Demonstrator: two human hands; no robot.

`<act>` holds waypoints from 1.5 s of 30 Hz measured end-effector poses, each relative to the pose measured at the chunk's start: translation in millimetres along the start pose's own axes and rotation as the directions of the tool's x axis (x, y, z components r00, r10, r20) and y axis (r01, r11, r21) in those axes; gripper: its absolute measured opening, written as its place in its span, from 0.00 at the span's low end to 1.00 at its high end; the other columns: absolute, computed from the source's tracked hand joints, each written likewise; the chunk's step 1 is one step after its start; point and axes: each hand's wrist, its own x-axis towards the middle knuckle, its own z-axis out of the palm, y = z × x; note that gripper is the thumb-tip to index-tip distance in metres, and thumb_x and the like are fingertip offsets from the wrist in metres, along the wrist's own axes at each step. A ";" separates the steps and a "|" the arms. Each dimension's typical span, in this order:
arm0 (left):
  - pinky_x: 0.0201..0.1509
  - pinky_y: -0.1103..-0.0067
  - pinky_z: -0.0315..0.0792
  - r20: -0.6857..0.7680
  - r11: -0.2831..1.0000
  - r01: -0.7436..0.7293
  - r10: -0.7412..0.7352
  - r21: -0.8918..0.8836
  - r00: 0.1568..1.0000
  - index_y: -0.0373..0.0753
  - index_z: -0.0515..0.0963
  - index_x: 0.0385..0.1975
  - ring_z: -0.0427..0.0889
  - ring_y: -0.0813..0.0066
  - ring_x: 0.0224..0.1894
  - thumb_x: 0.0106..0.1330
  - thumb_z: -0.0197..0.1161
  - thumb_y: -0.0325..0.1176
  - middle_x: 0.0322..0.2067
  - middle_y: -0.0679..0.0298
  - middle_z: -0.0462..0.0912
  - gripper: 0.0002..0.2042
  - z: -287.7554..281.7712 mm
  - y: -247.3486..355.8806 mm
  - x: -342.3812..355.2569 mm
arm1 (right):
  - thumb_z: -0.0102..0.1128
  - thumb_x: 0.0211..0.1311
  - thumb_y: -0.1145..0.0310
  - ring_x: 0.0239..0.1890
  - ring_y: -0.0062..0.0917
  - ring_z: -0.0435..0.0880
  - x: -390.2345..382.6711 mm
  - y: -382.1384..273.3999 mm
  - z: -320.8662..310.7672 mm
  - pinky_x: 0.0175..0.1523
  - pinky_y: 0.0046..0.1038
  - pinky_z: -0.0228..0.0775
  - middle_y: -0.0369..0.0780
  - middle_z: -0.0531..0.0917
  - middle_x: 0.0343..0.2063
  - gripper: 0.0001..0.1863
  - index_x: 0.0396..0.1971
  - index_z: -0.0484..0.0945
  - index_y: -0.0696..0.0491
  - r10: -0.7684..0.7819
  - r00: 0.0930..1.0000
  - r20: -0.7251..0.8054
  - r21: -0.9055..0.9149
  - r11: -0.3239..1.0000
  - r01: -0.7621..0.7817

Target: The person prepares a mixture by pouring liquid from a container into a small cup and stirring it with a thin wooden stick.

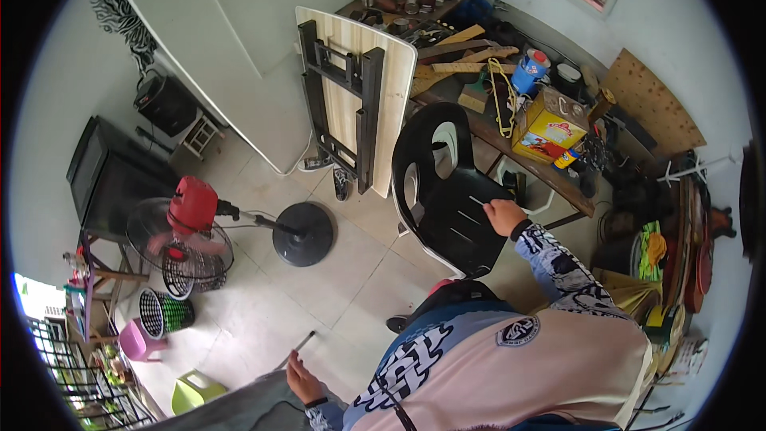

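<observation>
The left hand pinches a slim, dark-tipped rod above the tiled floor, seemingly a holding step calling for steady fingers, while the right hand, its grip unclear, hovers by the black plastic chair.

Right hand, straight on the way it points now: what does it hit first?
Most likely the black chair; how far the right hand is above or short of it is unclear from this one view.
</observation>
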 end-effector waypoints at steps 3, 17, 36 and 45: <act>0.52 0.71 0.79 0.123 0.943 -0.326 0.316 0.070 0.941 0.37 0.75 0.64 0.84 0.64 0.52 0.75 0.60 0.33 0.55 0.53 0.82 0.19 32.1 55.1 52.7 | 0.53 0.73 0.59 0.40 0.54 0.84 -4.8 11.0 0.8 0.49 0.53 0.75 0.53 0.85 0.33 0.14 0.37 0.77 0.56 0.140 0.983 -0.116 0.126 0.984 -0.125; 0.57 0.68 0.72 0.182 0.502 -0.814 0.806 0.293 0.563 0.40 0.76 0.62 0.77 0.55 0.61 0.67 0.67 0.32 0.61 0.53 0.77 0.23 74.7 412.4 359.6 | 0.66 0.62 0.68 0.34 0.34 0.88 279.1 -51.9 -117.8 0.42 0.32 0.79 0.43 0.87 0.31 0.08 0.38 0.82 0.56 0.094 0.851 -0.517 0.498 0.841 0.210; 0.71 0.61 0.67 0.577 -0.617 -0.531 0.772 0.581 -0.266 0.51 0.74 0.66 0.69 0.62 0.71 0.72 0.64 0.41 0.64 0.63 0.74 0.23 296.7 716.0 693.3 | 0.66 0.62 0.64 0.39 0.38 0.88 702.6 -83.2 -214.6 0.47 0.35 0.80 0.44 0.88 0.34 0.10 0.40 0.87 0.53 -0.203 0.914 -0.350 0.150 0.951 0.268; 0.81 0.60 0.52 0.767 -0.878 -0.258 0.478 0.404 -0.427 0.58 0.64 0.73 0.54 0.67 0.79 0.77 0.55 0.45 0.76 0.69 0.59 0.25 408.2 830.5 793.3 | 0.66 0.59 0.65 0.51 0.41 0.86 861.1 -65.1 -149.2 0.58 0.42 0.77 0.45 0.88 0.44 0.13 0.45 0.88 0.44 -0.104 0.995 -0.008 0.022 0.994 0.104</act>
